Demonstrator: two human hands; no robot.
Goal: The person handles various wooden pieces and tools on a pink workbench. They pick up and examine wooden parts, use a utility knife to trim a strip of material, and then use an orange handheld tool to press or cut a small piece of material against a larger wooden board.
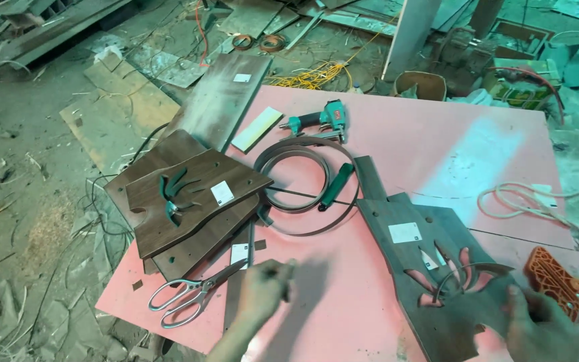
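A: What is the biggest thing in front of you?

B: The pink board, which serves as your work table. It fills most of the view, from near to far.

A: And what lies on it?

B: At the near right lies a dark wood panel with cut-out flame shapes and a white label. At the left, a stack of similar brown panels hangs partly over the board's edge. Between them, in the middle, is a loose coil of edge banding strip, with a green-handled tool lying across it.

A: Where are your hands?

B: Your right hand is at the near right. It presses on the near right edge of the cut-out panel, fingers spread flat, grasping nothing. Just beyond it is an orange plastic block with a lattice pattern, very near, but I cannot tell if you touch it.

A: And the left one?

B: Your left hand is at the near middle, blurred. The fingers seem pinched together, but whether they hold something I cannot tell. Just left of it lie the metal scissors, blades pointing to your hand.

A: Anything smaller, farther away?

B: A teal pneumatic nail gun rests at the far side of the board, and a cream rope lies at the right.
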